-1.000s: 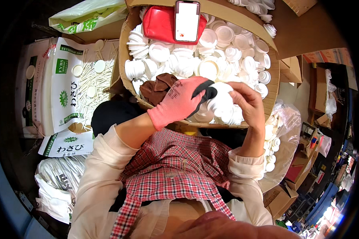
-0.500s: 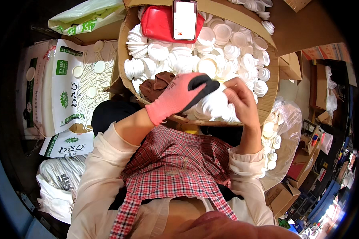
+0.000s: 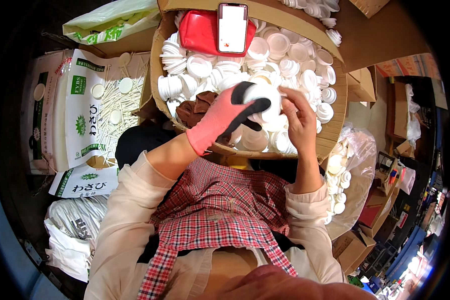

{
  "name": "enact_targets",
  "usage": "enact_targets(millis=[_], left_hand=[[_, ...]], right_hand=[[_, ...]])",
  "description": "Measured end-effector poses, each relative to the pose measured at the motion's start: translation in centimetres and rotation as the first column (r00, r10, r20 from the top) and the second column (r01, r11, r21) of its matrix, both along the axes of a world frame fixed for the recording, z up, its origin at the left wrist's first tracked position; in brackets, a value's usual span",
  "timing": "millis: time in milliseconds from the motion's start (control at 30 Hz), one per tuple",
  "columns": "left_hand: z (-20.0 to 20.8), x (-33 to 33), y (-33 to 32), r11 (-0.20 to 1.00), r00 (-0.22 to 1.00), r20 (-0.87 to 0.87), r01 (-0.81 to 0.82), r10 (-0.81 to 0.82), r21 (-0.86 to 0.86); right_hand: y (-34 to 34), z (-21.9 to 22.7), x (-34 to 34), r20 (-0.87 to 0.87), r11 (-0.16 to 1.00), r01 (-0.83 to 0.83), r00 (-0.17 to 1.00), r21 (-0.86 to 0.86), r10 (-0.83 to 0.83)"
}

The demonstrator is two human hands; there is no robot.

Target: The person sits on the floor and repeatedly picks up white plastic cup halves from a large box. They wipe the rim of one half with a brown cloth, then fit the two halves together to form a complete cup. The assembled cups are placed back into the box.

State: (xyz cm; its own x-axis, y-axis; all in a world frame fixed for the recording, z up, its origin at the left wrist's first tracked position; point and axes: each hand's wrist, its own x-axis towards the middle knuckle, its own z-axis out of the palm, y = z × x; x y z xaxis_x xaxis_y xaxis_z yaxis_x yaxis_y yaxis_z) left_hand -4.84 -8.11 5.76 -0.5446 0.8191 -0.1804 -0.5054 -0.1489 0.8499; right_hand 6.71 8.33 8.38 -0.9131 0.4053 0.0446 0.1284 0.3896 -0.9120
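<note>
The person's left hand [image 3: 230,112], in a pink fabric glove with black-coated fingers, was clamped on a smooth white round plastic piece [image 3: 266,95]; the black thumb lay across its face. Whether it was one piece or a short stack, I couldn't tell. It sat between the two sets of fingers, above the heap of white round plastic lids [image 3: 277,45] that spread beyond the fingertips and to both sides of them.

The bare right hand [image 3: 300,120] was raised just beside the piece's right edge, fingers curled. I couldn't tell whether those fingertips touched the rim, or whether they pinched anything.

To me the step in hand looked like handling the piece between both hands over the big brown cardboard box [image 3: 331,139]. The next move, I judged, called for a firm left grip and a careful pinch of the bare fingertips at the near rim.

Left of the gloved fingers, close by the wrist, lay a crumpled brown cloth [image 3: 197,107]. Farther ahead of the fingers rested a glossy red pouch [image 3: 197,32], with a light-screened phone [image 3: 232,27] propped against it.
</note>
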Motion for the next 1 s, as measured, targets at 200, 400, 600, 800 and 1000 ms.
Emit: enact_targets(millis=[200, 400, 600, 800, 1000], left_hand=[[0.3, 0.0, -0.3, 1.000, 0.986, -0.169, 0.002, -0.004, -0.015], [-1.2, 0.8, 0.2, 0.969, 0.868, -0.463, -0.073, 0.179, 0.236], [-3.4, 1.5, 0.1, 0.976, 0.625, -0.750, -0.155, 0.216, 0.153], [-2.0, 2.7, 0.9, 0.940, 0.661, -0.675, -0.296, 0.329, 0.169], [-0.8, -0.4, 0.2, 0.974, 0.702, -0.678, -0.116, 0.217, 0.192]], right_hand=[[-2.9, 0.7, -0.3, 0.003, 0.777, -0.172, 0.977, 0.606, 0.214], [-4.4, -0.3, -0.9, -0.154, 0.778, -0.040, 0.973, 0.627, 0.173], [-4.0, -1.2, -1.1, -0.159, 0.656, -0.028, 0.962, 0.754, 0.223], [-4.7, -0.7, -1.6, -0.216, 0.809, 0.009, 0.965, 0.588, 0.147], [-3.1, 1.8, -1.5, -0.188, 0.888, -0.093, 0.962, 0.450, 0.196]])
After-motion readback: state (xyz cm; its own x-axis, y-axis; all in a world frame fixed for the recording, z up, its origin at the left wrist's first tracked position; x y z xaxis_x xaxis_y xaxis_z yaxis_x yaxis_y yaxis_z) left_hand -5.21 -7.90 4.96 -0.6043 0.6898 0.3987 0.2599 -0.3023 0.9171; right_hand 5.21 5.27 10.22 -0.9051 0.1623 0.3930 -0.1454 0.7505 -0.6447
